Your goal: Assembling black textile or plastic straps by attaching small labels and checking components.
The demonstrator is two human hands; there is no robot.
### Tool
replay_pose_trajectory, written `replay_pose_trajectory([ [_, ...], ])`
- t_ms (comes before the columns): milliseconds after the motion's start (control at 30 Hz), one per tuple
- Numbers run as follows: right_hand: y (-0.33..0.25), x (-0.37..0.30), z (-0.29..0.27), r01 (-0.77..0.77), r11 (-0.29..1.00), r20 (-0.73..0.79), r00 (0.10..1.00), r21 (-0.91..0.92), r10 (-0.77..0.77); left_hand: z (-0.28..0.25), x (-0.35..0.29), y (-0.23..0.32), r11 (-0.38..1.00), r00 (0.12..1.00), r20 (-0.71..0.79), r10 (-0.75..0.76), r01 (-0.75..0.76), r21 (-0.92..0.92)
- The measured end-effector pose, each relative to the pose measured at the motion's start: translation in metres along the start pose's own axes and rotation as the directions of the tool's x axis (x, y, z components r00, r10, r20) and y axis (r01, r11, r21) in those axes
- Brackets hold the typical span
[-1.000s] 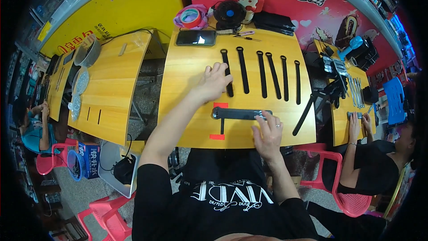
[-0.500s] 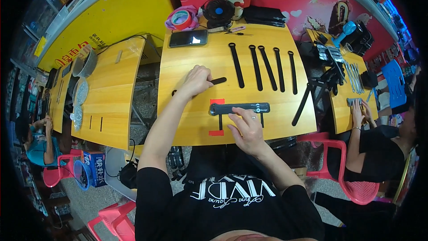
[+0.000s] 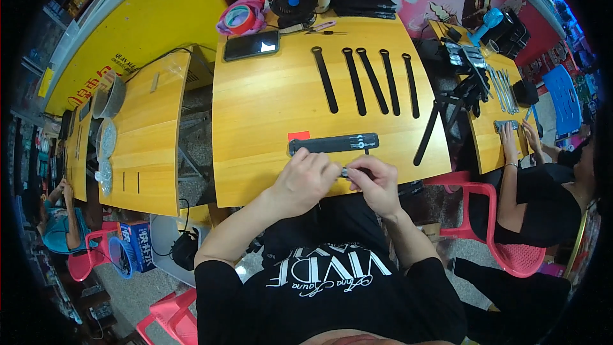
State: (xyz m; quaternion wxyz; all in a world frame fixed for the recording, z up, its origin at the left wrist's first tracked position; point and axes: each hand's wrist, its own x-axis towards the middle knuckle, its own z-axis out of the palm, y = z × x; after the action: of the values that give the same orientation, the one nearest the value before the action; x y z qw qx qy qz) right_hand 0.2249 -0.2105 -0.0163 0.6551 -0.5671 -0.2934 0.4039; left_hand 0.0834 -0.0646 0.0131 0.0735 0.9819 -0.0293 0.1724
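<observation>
Watching from my end, I've got the left hand (image 3: 306, 177) and right hand (image 3: 375, 186) both pinching a small dark piece (image 3: 345, 172) by the near edge of the wooden table (image 3: 262, 105); fingers hide most of it, so can't tell what exactly; just beyond lies a flat black strip (image 3: 332, 145) with red tape (image 3: 298, 135) showing behind its left end; five black looped straps (image 3: 373, 81) sit farther up, roughly in a row.

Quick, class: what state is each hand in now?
Left hand: closed on a small dark piece, mostly hidden.
Right hand: closed, pinching the same piece.
</observation>
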Motion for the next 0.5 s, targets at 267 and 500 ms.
replay_pose_trajectory([
  [267,0.000,0.003,-0.067,0.231,0.839,-0.039,0.957,-0.493,-0.287,0.015,-0.043,-0.042,-0.017,0.784,0.484,-0.388,0.520,-0.854],
  [500,0.012,0.017,-0.068,0.326,0.819,0.070,0.940,-0.472,-0.334,0.045,-0.045,-0.035,-0.308,0.632,0.572,-0.523,0.485,-0.818],
])
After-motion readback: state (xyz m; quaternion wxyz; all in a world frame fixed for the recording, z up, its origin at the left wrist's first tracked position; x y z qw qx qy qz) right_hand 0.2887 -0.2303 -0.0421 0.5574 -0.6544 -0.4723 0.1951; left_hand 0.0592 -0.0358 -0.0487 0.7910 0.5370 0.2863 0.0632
